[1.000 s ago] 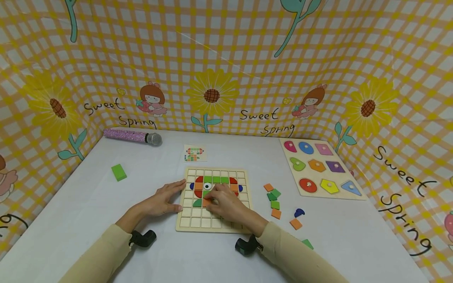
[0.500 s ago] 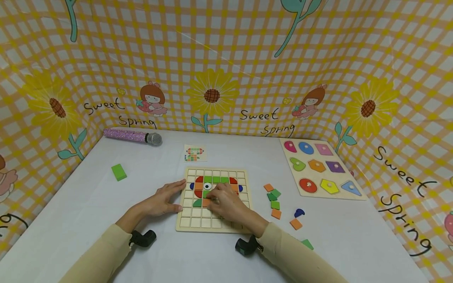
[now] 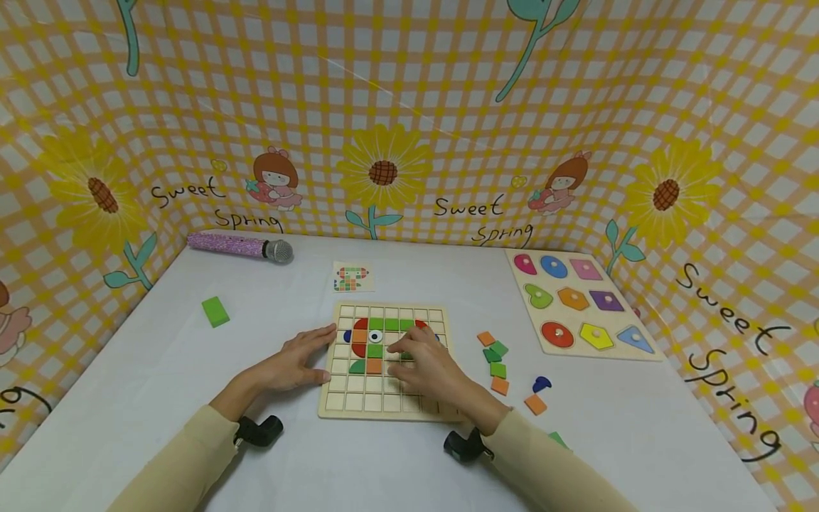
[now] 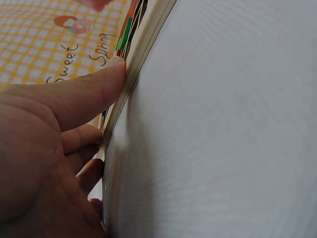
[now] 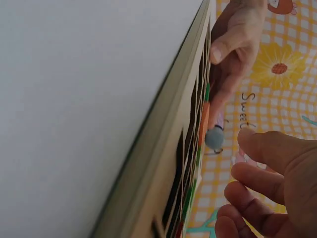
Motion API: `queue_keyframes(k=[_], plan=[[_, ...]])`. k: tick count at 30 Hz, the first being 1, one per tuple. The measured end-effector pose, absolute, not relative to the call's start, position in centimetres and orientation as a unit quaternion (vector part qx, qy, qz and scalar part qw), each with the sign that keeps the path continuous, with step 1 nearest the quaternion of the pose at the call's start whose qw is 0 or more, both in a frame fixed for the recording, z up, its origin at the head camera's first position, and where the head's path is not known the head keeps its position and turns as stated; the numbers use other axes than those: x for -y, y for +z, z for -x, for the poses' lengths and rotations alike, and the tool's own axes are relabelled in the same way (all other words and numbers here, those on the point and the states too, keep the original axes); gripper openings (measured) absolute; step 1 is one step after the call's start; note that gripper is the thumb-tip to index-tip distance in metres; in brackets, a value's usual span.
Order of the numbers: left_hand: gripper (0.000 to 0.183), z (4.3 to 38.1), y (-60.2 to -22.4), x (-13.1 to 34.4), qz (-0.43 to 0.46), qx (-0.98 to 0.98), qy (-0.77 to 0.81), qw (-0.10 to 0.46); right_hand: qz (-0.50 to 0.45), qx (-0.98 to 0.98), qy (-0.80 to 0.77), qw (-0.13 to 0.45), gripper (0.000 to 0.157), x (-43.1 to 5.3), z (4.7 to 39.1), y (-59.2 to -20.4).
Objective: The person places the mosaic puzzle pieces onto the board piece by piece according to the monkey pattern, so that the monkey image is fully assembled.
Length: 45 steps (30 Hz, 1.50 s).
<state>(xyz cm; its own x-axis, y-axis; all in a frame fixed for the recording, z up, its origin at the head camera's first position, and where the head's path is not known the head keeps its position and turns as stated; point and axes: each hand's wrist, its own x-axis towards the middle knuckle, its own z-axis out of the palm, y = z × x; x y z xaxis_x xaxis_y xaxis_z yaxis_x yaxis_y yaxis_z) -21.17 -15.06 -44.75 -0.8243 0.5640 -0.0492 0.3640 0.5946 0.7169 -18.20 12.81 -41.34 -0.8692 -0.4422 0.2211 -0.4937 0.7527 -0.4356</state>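
A wooden grid board [image 3: 355, 403] lies on the table, part filled with coloured tiles. An orange square tile [image 3: 374, 366] sits in a cell beside a green quarter-round tile [image 3: 357, 367] and below a green square tile [image 3: 375, 351]. A round eye tile [image 3: 375, 336] is above them. My left hand [image 3: 291, 365] rests its thumb and fingertips against the board's left edge, as the left wrist view also shows. My right hand [image 3: 430, 366] is over the board's right half, fingers loosely bent and thumb apart, with nothing between them. It hides some tiles there.
Loose tiles lie right of the board: orange [image 3: 535, 404], green [image 3: 498, 370] and dark blue [image 3: 541, 384]. A picture card [image 3: 353, 276] sits behind the board. A green block [image 3: 215, 311] and a microphone [image 3: 239, 247] are left; a shape puzzle [image 3: 547, 345] is back right.
My right hand has let go of the orange tile and moved right over the board, its thumb and fingers spreading apart. The left hand has stayed at the edge.
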Motion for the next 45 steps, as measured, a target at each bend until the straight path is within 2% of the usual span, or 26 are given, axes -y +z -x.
queue_keyframes(k=[6,24,32,45], plan=[[0.079,21.1,-44.6,15.0,-0.255,-0.883,0.368,0.142,-0.217,0.944,0.239,0.076,0.025,-16.2,17.2,-41.0],[0.079,21.1,-44.6,15.0,-0.263,-0.879,0.374,0.138,-0.091,0.976,0.176,0.089,0.032,-26.2,14.4,-41.5],[0.079,21.1,-44.8,14.9,-0.259,-0.882,0.368,0.141,-0.059,0.983,0.164,0.060,0.032,-28.0,14.1,-42.1],[0.079,21.1,-44.9,14.9,-0.256,-0.884,0.366,0.138,-0.075,0.981,0.166,0.060,0.028,-28.7,14.2,-42.6]])
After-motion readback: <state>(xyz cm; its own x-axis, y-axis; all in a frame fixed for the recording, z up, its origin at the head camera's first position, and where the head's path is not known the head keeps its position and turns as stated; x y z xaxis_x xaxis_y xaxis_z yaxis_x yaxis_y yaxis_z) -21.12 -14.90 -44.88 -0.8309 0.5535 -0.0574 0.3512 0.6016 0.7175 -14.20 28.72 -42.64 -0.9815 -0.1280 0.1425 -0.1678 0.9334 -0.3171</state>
